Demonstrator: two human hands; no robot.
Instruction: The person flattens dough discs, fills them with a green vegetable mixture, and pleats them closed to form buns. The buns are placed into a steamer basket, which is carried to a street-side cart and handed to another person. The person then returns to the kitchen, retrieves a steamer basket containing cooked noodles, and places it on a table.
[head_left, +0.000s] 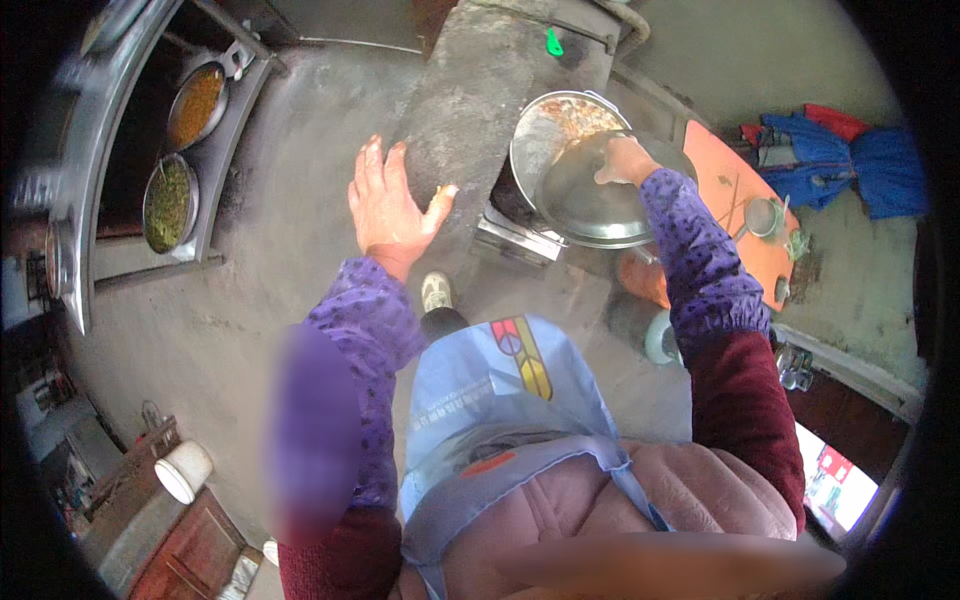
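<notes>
My right hand (628, 160) grips the top of a round metal lid (592, 202). The lid covers the near right part of a large metal pot (531, 124), and a brownish, pale food (581, 118) shows in the uncovered part. Under the pot, a stove (517, 236) is partly in view. My left hand (394, 199) is held out in the air with its fingers spread and nothing in it. Small bits of food cling to its thumb. Purple sleeve covers are on both forearms.
An orange table (716, 161) to the right bears chopsticks (731, 201) and a glass jar (762, 217). On a metal rack (236, 150) at left sit a bowl of orange-brown food (196, 105) and a bowl of green food (171, 206). A white bucket (184, 471) stands lower left.
</notes>
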